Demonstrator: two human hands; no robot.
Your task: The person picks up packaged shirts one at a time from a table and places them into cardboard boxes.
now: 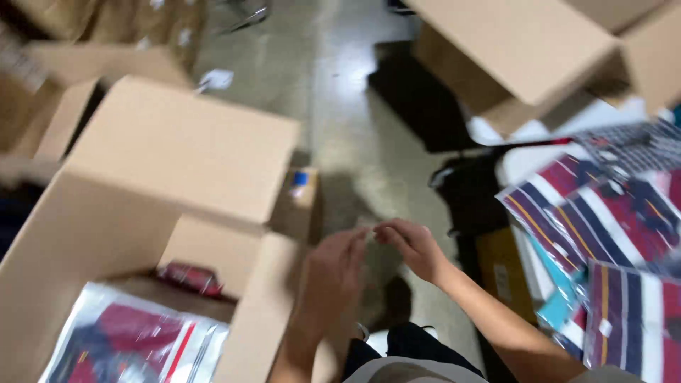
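Observation:
My left hand (333, 273) and my right hand (410, 246) meet in front of me, above the floor, fingertips nearly touching. The picture is blurred and I cannot tell whether anything small is pinched between them. To the left of my left hand stands an open cardboard box (92, 234). A clear bag of red and dark striped cloth (138, 344) lies inside it, with a small red packet (190, 278) behind. On the right lie several bagged striped garments (603, 220) in red, navy and white.
More open cardboard boxes (518, 50) stand at the top right and top left (50, 106). A small carton with a blue label (299, 193) sits on the concrete floor (333, 106). A black shape (468, 188) lies beside the white table edge (528, 159).

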